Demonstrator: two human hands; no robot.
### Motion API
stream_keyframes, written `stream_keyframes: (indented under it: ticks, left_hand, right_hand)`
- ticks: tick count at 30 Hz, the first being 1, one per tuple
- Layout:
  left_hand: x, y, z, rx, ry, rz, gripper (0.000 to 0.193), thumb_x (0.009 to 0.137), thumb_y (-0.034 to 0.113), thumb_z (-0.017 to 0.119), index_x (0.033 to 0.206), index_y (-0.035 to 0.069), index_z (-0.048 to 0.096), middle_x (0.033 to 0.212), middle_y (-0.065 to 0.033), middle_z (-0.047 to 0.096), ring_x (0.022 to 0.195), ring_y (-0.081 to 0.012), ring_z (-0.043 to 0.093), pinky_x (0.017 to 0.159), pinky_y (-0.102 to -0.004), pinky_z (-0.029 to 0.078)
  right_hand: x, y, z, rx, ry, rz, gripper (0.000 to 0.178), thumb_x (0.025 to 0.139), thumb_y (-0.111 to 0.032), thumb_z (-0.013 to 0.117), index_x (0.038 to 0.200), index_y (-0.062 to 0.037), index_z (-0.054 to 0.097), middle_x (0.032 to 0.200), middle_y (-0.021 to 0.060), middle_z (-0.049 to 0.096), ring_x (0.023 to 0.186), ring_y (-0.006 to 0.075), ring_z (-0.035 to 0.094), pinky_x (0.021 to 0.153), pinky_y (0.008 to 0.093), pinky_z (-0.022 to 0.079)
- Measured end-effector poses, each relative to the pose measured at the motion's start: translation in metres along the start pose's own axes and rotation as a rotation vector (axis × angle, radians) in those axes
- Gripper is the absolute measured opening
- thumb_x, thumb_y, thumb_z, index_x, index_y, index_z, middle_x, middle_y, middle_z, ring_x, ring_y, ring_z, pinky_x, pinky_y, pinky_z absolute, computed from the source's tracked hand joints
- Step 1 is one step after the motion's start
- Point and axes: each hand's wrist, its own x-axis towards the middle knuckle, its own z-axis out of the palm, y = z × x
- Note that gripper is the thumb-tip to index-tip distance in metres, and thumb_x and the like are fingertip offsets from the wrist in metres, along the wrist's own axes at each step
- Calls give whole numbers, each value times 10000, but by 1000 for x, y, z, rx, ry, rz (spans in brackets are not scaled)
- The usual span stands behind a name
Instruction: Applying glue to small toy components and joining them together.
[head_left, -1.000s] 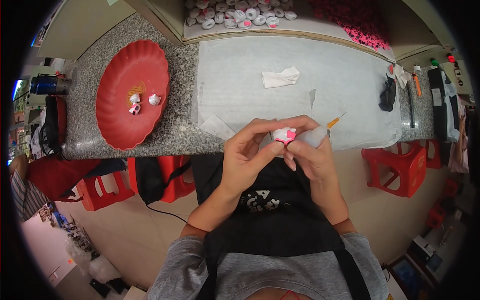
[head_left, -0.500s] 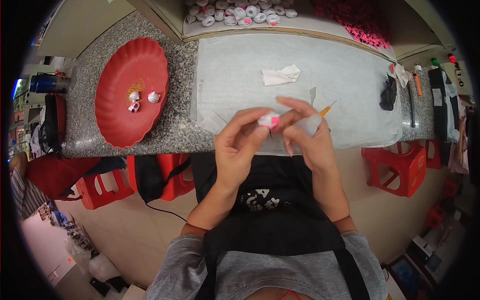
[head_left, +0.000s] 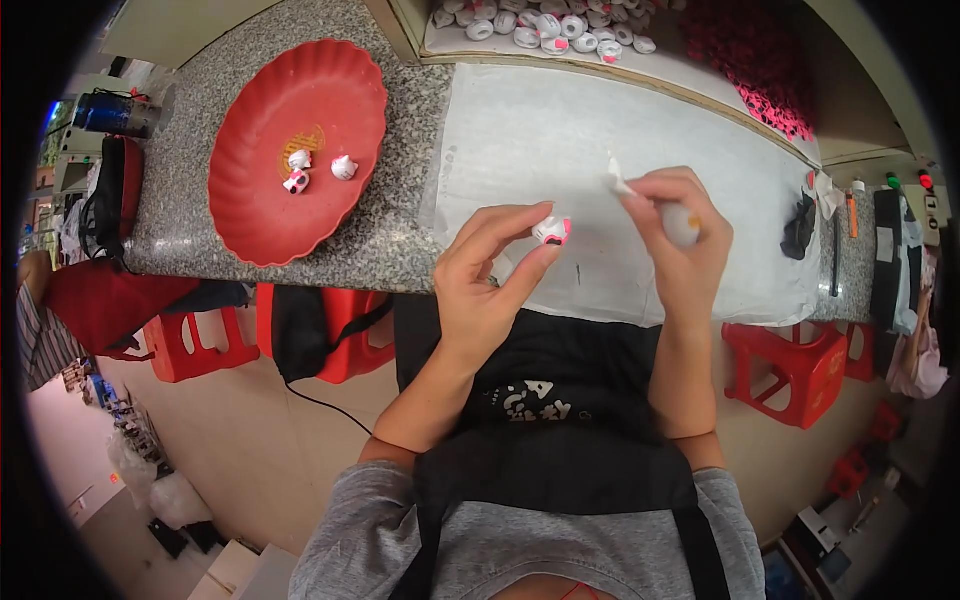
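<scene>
My left hand [head_left: 485, 275] pinches a small white figurine [head_left: 551, 232] with pink and black parts between thumb and fingertips. It is held above the near part of the white sheet [head_left: 540, 130]. To its right, my right hand [head_left: 685, 235] is raised over the sheet, thumb and forefinger closed on a crumpled white piece of cloth or tissue [head_left: 617, 178]. A pale roundish thing [head_left: 682, 225] with an orange spot shows inside the curled right hand; I cannot make out what it is. Several similar little figurines [head_left: 343, 167] lie in the red scalloped dish [head_left: 245, 120] at the left.
At the back, a shelf holds many white pieces [head_left: 550, 30] and a heap of pink-and-black pieces [head_left: 775, 110]. A black crumpled item [head_left: 799, 228] and an orange stick [head_left: 852, 215] lie at the right. Red stools [head_left: 790, 370] stand below the counter's edge.
The white cloth has left the sheet and is now in my right hand, which has moved right, away from the figurine. My left hand still holds the figurine. The view has shifted slightly.
</scene>
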Motion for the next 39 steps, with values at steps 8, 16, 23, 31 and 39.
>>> stream_keyframes:
  ticks: [8, 16, 23, 31, 39]
  left_hand:
    - [-6, -7, 5, 138, 31, 71, 298, 608, -24, 641, 895, -12, 564, 807, -85, 546, 725, -136, 530, 634, -218, 424]
    - [-7, -5, 9, 151, -33, -22, 271, 633, -37, 619, 898, -12, 564, 811, -82, 544, 750, -132, 537, 664, -216, 430]
    - [-7, 4, 7, -138, -145, -208, 271, 723, -39, 527, 992, -31, 493, 965, -120, 521, 835, -143, 524, 760, -248, 410]
    - [-15, -3, 18, -783, -178, -448, 277, 776, 31, 484, 1047, 15, 433, 975, -93, 525, 918, -138, 486, 827, -254, 350]
    - [-19, -6, 20, -743, -153, -348, 260, 775, 38, 495, 1026, 5, 434, 970, -97, 521, 900, -140, 489, 800, -267, 374]
  right_hand:
    - [-15, -8, 11, -165, -138, -345, 177, 575, 51, 614, 730, -30, 587, 676, 63, 506, 571, 147, 501, 466, 222, 381]
    - [-8, -4, -14, -398, -254, -488, 182, 567, 45, 610, 733, -22, 578, 661, 75, 504, 554, 157, 499, 455, 227, 382]
    - [-12, 1, -30, -348, -27, -90, 196, 642, 33, 582, 834, -1, 569, 677, 55, 502, 630, 122, 474, 576, 204, 365]
    - [-39, -17, 6, 465, -150, 265, 323, 626, 42, 591, 943, 11, 534, 667, 14, 517, 635, 73, 472, 606, 188, 370]
    - [-42, -14, 9, 631, -141, 354, 258, 701, -7, 579, 950, 1, 513, 739, 42, 572, 647, 54, 508, 576, 168, 401]
